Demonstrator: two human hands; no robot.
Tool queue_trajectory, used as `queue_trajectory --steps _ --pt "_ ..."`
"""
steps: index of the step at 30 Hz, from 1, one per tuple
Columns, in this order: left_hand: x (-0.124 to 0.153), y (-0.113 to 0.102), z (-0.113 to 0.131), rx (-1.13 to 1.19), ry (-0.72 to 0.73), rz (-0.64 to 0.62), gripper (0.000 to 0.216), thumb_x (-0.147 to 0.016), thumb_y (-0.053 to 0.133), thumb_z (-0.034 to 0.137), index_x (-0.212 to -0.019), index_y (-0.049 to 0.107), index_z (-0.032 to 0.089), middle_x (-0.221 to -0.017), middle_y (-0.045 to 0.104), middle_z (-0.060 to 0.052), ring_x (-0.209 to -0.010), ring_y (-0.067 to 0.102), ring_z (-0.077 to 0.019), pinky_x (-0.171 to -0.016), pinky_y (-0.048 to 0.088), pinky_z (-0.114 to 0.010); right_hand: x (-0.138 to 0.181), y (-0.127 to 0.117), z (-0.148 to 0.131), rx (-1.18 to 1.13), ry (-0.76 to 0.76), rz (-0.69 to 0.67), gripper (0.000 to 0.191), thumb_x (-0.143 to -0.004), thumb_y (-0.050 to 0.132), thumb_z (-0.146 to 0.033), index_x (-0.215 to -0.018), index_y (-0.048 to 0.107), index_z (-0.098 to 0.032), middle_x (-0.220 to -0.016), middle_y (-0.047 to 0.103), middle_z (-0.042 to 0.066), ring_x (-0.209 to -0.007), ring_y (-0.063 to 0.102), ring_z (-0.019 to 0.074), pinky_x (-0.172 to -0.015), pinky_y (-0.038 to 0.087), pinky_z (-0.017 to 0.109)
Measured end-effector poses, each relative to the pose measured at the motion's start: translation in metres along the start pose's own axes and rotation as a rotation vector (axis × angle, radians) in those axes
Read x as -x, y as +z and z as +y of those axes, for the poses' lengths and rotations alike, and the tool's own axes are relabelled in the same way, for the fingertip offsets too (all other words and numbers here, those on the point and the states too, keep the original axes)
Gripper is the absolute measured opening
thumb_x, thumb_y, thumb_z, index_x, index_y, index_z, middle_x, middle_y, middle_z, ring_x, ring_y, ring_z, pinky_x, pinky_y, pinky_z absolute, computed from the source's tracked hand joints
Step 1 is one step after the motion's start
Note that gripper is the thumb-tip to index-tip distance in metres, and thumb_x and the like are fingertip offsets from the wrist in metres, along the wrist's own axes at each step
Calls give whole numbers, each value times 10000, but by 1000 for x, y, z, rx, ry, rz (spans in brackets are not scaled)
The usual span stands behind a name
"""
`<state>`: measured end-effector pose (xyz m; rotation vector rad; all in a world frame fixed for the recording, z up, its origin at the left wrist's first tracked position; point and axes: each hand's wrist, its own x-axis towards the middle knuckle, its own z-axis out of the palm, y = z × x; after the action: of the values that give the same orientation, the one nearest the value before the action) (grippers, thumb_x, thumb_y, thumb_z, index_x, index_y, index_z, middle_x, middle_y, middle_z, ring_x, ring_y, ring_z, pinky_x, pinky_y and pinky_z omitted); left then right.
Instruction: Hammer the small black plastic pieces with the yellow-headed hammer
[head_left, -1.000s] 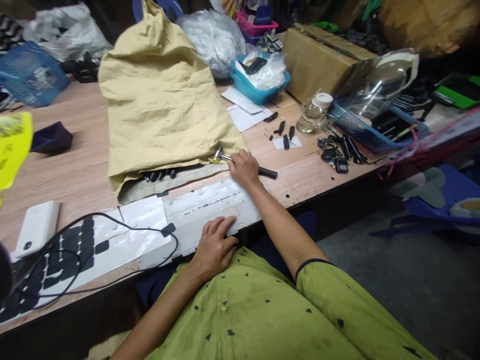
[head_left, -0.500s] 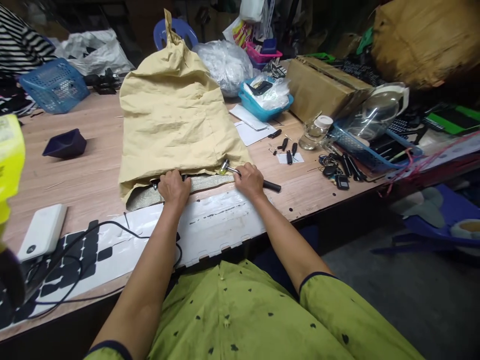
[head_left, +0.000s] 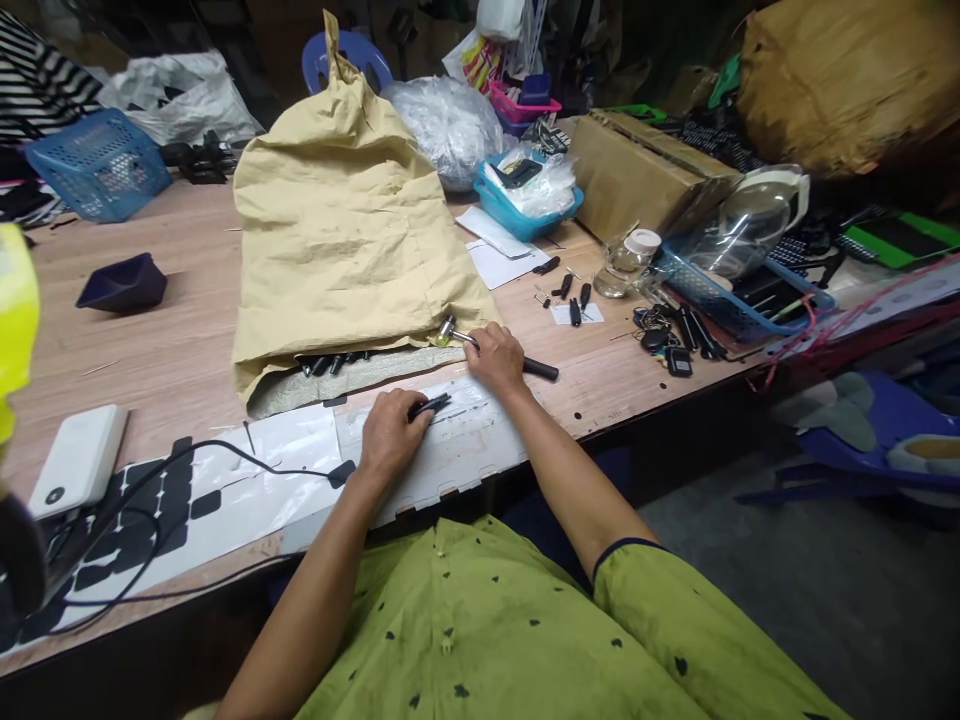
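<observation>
My left hand [head_left: 391, 435] is closed around a narrow black piece [head_left: 433, 405], whose exact kind I cannot make out, over the white board [head_left: 420, 465]. My right hand [head_left: 495, 358] grips a small hammer [head_left: 541, 370] by its handle. Its metal head points left and lies against the lower right corner of a beige cloth sack [head_left: 352, 230]. At the sack's near edge, several black pieces [head_left: 334, 362] show on the grey lining [head_left: 300, 392]; the sack hides the rest.
A dark purple tray [head_left: 122, 283], a white power bank [head_left: 81, 460] and a black cable [head_left: 247, 455] are on the left. To the right are black key-like pieces [head_left: 575, 310], a glass jar [head_left: 626, 265], a blue basket [head_left: 772, 310] and a cardboard box [head_left: 645, 175].
My left hand has come from the sack's opening toward me and to the right, bringing out a black piece. My right hand stays on the hammer in nearly the same place.
</observation>
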<state>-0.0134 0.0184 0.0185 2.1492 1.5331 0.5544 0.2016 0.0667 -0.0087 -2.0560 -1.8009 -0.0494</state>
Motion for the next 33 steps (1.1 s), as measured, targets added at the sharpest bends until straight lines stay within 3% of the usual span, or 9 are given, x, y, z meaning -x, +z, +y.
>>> queue_trajectory --steps 4,9,14,21,33 --pt "6 22 -9 31 102 74 178 -847 669 244 -1007 746 251 -945 682 -51 -947 591 -257 -881 497 -402 -1 -5 0 13 -10 -36 250 -979 522 -271 -1074 743 -205 -1075 671 125 -1011 554 270 -853 422 353" --pt "3 27 -16 51 89 97 165 -852 680 250 -996 759 235 -918 656 -56 -936 579 -257 -880 489 -403 4 -19 -3 -16 -24 -24 277 -982 503 -243 -1123 738 -202 -1085 681 125 -1012 582 265 -850 446 344" --pt "2 29 -12 69 80 87 166 -861 681 271 -995 779 259 -902 643 -50 -932 573 -255 -886 487 -406 48 -38 -7 -213 -40 105 359 -1018 428 -252 -1256 696 -232 -1121 703 97 -1031 639 224 -888 498 312" --pt "2 31 -8 79 69 75 168 -871 680 286 -991 797 283 -898 640 -46 -915 568 -250 -868 491 -402 108 -59 -14 -479 -108 8 355 -1003 460 -277 -1249 716 -283 -1043 751 58 -979 702 203 -887 569 321" --pt "1 36 -3 98 54 82 182 -853 692 244 -1018 765 269 -916 663 -40 -925 587 -248 -871 491 -393 118 -56 -22 -559 -99 -44 341 -999 473 -279 -1220 733 -270 -1064 759 68 -1018 709 207 -923 582 330"
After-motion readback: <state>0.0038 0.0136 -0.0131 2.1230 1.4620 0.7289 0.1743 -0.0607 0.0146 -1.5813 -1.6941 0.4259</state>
